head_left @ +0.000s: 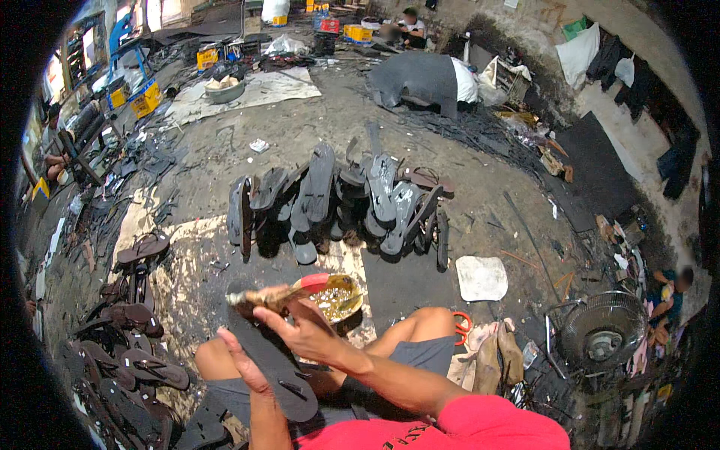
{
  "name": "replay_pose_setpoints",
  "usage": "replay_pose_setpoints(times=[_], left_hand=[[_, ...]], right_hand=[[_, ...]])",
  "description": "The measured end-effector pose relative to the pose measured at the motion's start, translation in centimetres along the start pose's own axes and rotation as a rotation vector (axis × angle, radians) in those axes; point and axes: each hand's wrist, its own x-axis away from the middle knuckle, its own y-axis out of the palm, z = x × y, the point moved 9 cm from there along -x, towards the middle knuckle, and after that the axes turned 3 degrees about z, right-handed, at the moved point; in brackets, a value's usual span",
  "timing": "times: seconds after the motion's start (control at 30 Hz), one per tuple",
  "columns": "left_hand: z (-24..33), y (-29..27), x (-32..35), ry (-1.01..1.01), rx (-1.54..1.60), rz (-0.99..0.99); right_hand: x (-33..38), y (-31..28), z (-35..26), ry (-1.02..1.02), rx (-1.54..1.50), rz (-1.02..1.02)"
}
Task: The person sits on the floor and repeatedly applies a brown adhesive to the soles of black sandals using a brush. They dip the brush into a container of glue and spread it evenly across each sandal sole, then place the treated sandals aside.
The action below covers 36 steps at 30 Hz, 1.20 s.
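Observation:
In my left hand (246, 366) is a long black sandal sole (279, 360), slanting over my lap, with the thumb along its edge. My right hand (306, 330) grips a brush (264, 299) caked with brownish residue, its tip over the sole's far end; whether it touches cannot be made out. Just beyond the right hand stands a bowl (358, 306) of amber, glue-like liquid with a red patch on its rim. Ahead lies a heap of dark soles and sandals (321, 184), some with a shiny surface.
Finished-looking thong sandals (154, 367) cover the floor at left. To the right are a white pad (481, 278), orange-handled scissors (463, 327), foot-shaped forms (487, 364) and a fan (606, 330). Farther off are a basin (225, 91), yellow crates (145, 99) and several other people.

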Motion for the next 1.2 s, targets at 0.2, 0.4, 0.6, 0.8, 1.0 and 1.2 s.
replay_pose_setpoints(times=[0.2,0.4,0.6,0.8,1.0,1.2], left_hand=[[0.4,-0.4,-0.8,0.067,-0.535,-0.021],[-1.8,-1.7,-1.9,-0.016,-0.062,-0.172],[-5.4,-0.7,3.4,-0.354,0.066,-0.404],[-4.3,-5.4,10.0,-0.345,0.136,0.068],[-4.6,-6.3,15.6,-0.481,-0.099,0.135],[-5.8,-10.0,8.5,-0.446,0.200,0.032]], right_hand=[[-1.3,-1.0,1.9,0.240,-0.264,-0.039],[-1.9,-0.2,0.5,0.029,-0.255,-0.085],[0.0,-2.9,9.4,0.320,-0.287,0.054],[4.2,-3.2,23.3,0.368,0.487,-0.301],[4.5,-5.1,18.8,0.044,0.571,-0.006],[5.3,-15.6,22.2,0.357,0.575,-0.088]])
